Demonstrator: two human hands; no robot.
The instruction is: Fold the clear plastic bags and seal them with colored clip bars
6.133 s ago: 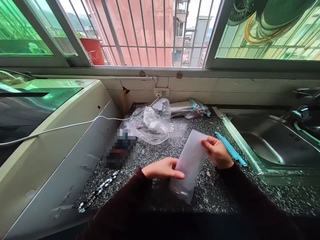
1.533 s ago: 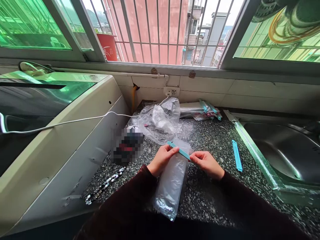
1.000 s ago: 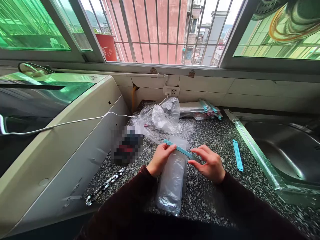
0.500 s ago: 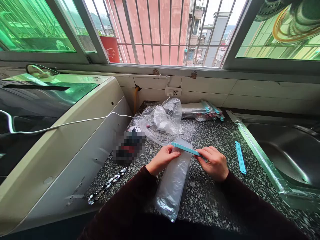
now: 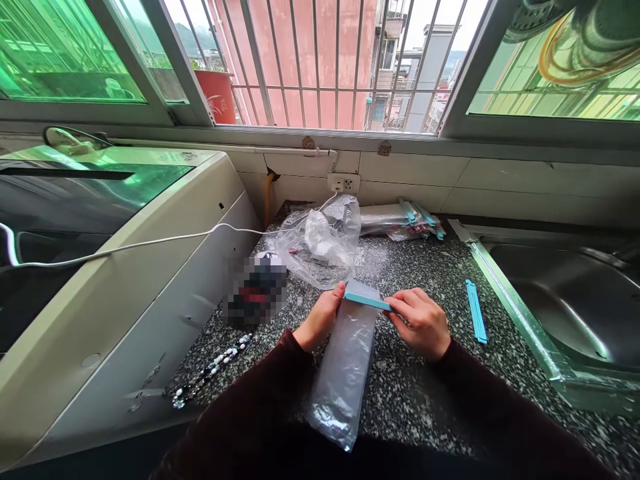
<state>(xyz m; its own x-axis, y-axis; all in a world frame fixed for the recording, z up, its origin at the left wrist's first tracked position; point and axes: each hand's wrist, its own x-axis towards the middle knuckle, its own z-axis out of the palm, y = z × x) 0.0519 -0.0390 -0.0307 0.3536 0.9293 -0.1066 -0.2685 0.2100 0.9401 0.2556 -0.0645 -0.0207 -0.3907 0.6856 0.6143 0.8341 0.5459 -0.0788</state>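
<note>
A folded clear plastic bag [image 5: 345,367] hangs at a slant over the speckled counter, its lower end toward me. Across its upper part lies a light-blue bag clip [image 5: 367,301]. My left hand [image 5: 323,317] pinches the clip's left end and the bag's edge between thumb and fingers. The clip's right end is gripped by my right hand [image 5: 420,323], just past the bag's edge. Whether the clip is fully snapped closed is too small to tell. To the right, near the sink, lie more light-blue bag clips [image 5: 476,312], stacked together.
Crumpled clear plastic [image 5: 320,243] lies at the back. Beside it is a stack of clear bags with blue clips [image 5: 400,219]. A blurred-out dark object [image 5: 255,293] and a beaded strand [image 5: 213,368] lie left. The steel sink [image 5: 540,353] is right, a white-cased appliance [image 5: 165,267] left.
Earlier my hands held the bag without a clip, and the spare clips lay nearer the sink's edge. A clip now crosses the bag; my right fingers loosened, then closed again on its right end.
</note>
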